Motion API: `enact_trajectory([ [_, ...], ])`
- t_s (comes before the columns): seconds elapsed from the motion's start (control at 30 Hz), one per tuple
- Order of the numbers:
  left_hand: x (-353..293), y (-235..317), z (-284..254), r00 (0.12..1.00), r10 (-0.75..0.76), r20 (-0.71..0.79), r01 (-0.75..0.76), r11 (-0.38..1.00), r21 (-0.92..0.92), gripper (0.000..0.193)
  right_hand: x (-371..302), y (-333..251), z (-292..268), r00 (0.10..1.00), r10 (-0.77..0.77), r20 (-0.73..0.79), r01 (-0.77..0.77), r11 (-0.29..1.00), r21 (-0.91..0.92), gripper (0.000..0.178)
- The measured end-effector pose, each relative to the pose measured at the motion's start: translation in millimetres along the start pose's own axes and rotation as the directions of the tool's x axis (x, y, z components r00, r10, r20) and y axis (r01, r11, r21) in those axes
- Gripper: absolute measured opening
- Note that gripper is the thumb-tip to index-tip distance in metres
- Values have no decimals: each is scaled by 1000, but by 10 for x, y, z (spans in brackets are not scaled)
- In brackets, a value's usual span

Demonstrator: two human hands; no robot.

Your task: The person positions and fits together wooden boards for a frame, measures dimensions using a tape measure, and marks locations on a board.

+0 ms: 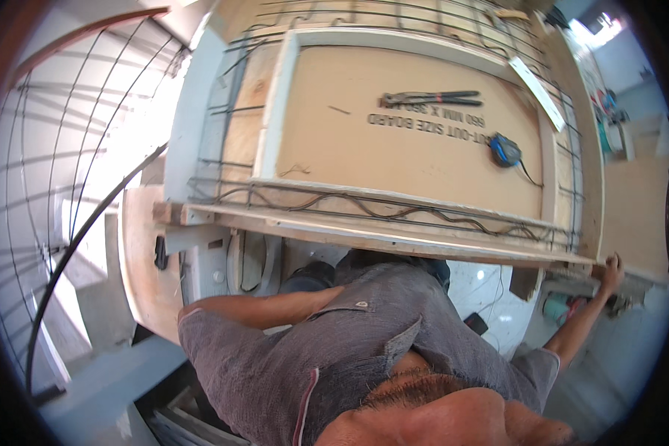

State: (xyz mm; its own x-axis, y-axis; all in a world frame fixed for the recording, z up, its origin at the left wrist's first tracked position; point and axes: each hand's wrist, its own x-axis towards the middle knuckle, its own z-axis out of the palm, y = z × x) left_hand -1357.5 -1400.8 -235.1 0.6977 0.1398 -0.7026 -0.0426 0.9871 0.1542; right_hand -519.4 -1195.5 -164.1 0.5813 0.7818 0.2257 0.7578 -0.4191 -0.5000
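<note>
At the near right corner of a wooden formwork box (424, 239), my right hand (612, 275) is closed around the end of the board. My left forearm bends across my waist, and the left hand itself is hidden by my body and shirt. Inside the box, steel mesh runs around a raised inner frame (275, 111) that borders a brown board (394, 163). Pincers (438, 97) with dark handles and a blue and black tape measure (505, 150) lie on that board. A white strip (537, 93) leans over the inner frame's right side.
A dark bent wire (379, 209) runs along the near channel. Left of the box stands a large wire mesh panel (74, 141) with a black curved rod (89, 230) before it. Beside my left arm is a wooden board (147, 256). Tools hang at the right.
</note>
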Motion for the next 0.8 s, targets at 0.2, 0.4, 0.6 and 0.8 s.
enact_trajectory([
  [0.2,65,159,-65,993,-107,-43,111,989,97,81,-180,35,-10,994,-94,-56,94,996,6,30],
  [0.4,165,274,-10,969,-228,-92,243,944,224,82,-253,-523,92,997,-76,-31,72,991,-117,35],
  [0.6,360,405,184,929,-337,-153,370,853,369,83,-460,-703,-14,993,-110,-54,105,991,-81,30],
  [0.8,908,589,797,902,-363,-233,429,699,573,84,-776,-916,-266,971,9,-239,-40,991,-125,33],
])
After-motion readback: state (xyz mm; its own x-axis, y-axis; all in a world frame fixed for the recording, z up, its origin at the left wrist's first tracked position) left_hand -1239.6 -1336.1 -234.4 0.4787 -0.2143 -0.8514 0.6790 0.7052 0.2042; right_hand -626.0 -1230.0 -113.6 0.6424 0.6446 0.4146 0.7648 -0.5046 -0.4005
